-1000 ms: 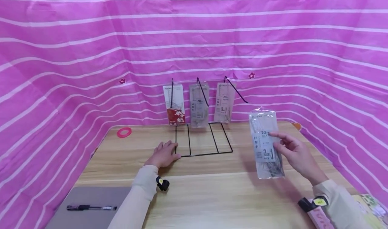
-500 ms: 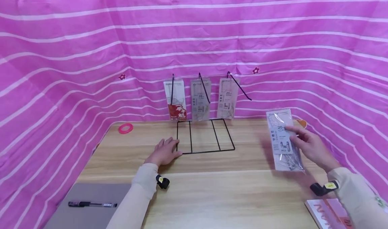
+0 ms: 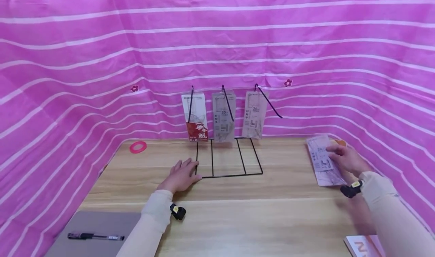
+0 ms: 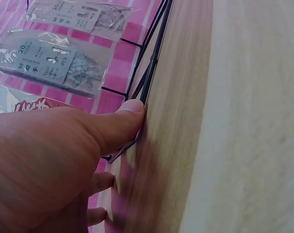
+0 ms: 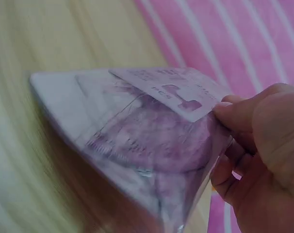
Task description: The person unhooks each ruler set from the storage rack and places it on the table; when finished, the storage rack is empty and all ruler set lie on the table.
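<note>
Pinching a clear packet [image 3: 323, 161], the right hand [image 3: 346, 159]; left hand [image 3: 181, 175] flat, touching wire rack [image 3: 227, 158].

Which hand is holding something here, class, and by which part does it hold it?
The right hand pinches a clear packet by its right-hand side edge. The left hand holds nothing; it rests against the wire rack.

There are four clear packets: three hang on the wire rack [image 3: 228, 162], namely one red-labelled packet [image 3: 196, 117] and two grey-labelled packets [image 3: 223, 117] [image 3: 253, 115], and one held packet [image 3: 323, 160]. One pink ring [image 3: 138, 147], one pen [image 3: 95, 236], one book [image 3: 365, 246].
</note>
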The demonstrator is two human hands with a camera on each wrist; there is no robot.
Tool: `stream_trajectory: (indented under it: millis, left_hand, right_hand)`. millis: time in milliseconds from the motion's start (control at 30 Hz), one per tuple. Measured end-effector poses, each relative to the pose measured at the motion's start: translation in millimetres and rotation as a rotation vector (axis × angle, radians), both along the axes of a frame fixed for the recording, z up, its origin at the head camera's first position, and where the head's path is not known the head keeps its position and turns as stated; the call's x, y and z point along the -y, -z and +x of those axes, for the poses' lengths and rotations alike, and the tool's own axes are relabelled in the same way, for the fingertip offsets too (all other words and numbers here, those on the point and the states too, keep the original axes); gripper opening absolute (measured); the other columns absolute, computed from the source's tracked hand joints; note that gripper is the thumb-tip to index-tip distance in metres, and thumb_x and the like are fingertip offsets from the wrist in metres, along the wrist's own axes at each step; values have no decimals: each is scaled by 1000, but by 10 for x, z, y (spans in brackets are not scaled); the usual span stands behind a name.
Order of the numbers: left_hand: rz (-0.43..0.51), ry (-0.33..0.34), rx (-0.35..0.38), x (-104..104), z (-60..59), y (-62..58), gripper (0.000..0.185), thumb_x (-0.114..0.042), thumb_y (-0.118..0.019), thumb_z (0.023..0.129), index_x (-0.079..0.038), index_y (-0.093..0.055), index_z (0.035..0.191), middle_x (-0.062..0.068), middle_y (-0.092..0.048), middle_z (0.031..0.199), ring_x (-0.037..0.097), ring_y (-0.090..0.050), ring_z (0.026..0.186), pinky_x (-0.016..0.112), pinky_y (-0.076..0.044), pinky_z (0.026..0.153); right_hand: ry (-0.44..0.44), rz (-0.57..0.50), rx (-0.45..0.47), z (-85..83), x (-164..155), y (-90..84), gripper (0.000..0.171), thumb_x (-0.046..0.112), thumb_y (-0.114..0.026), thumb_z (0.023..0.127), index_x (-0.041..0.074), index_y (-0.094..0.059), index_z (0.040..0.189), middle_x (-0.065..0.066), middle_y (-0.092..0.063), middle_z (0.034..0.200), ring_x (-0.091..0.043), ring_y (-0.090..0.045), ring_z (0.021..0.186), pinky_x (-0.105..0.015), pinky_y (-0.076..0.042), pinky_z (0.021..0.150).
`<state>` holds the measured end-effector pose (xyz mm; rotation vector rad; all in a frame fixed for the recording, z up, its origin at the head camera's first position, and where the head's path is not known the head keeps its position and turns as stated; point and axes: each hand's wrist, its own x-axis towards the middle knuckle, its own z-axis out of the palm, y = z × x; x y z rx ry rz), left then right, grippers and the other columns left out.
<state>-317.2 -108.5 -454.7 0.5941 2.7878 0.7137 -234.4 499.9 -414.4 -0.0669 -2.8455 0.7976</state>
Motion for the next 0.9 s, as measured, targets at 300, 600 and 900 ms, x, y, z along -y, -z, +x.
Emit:
stream_trajectory:
  millis: [300,600,900]
  left_hand:
    - [15,-32,28,-21,41,16,65,-41,-64,104,-18,-44,161,19,-24,174,54,-9,160,72,-6,128]
    - [20,-36,2,-8,36,-58,64,-40,-64,105,-17,-43,161,19,-23,174,53,-9,160,72,-6,128]
    - [4,-42,2,-29,42,-18,65,-41,-63,105,-19,-42,162,18,-24,175,53,-10,160,71,-6,129]
  right_hand:
    - [-46,88,112,-187,-240,208,39,11,-69,99,-16,-63,126,-36,-70,112,-35,-69,92,-30,-50,76]
    - [8,87,175,-387,-296,129,38,7,-61,99,-15,-58,130,-39,-64,114,-36,-66,88,-34,-50,69]
    - [45,313,15,-395,-202,271,39,13,-65,94,-9,-64,127,-51,-45,131,-69,-48,116,-80,-44,92]
